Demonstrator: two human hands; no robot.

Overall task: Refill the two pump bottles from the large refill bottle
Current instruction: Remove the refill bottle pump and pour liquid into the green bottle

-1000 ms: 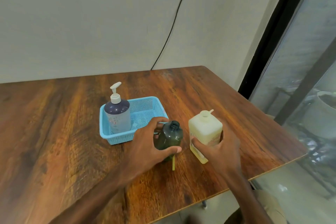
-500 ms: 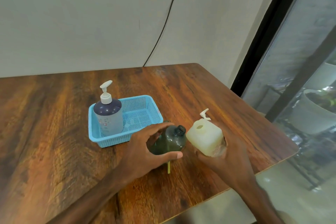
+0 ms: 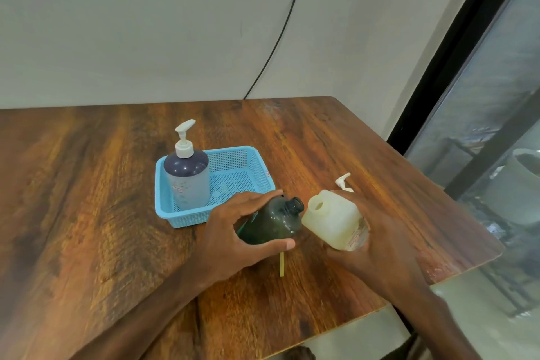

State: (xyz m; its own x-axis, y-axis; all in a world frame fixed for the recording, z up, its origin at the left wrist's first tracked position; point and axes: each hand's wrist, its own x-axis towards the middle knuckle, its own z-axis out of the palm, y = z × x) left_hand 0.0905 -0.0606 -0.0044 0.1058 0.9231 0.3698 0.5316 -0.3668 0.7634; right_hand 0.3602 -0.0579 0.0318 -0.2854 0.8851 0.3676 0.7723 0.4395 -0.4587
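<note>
My left hand (image 3: 233, 238) grips a dark green bottle (image 3: 273, 223) with an open neck, tilted to the right just above the table. My right hand (image 3: 377, 245) grips a cream square bottle (image 3: 333, 218) with an open top, tipped left so that its mouth faces the green bottle's neck. The two openings are close but apart. A white pump head (image 3: 342, 182) shows just behind the cream bottle. A second pump bottle (image 3: 187, 181), grey with a dark top and a white pump, stands upright in a blue basket (image 3: 254, 165).
The wooden table (image 3: 87, 213) ends close on the right and front. A thin yellow tube (image 3: 282, 264) lies on it below my left hand. A black cable (image 3: 280, 35) runs down the wall. A glass panel with a black frame (image 3: 455, 47) stands at the right.
The cream bottle has come up off the table and tipped left. The green bottle has tilted right, neck toward it. The white pump now shows behind the cream bottle.
</note>
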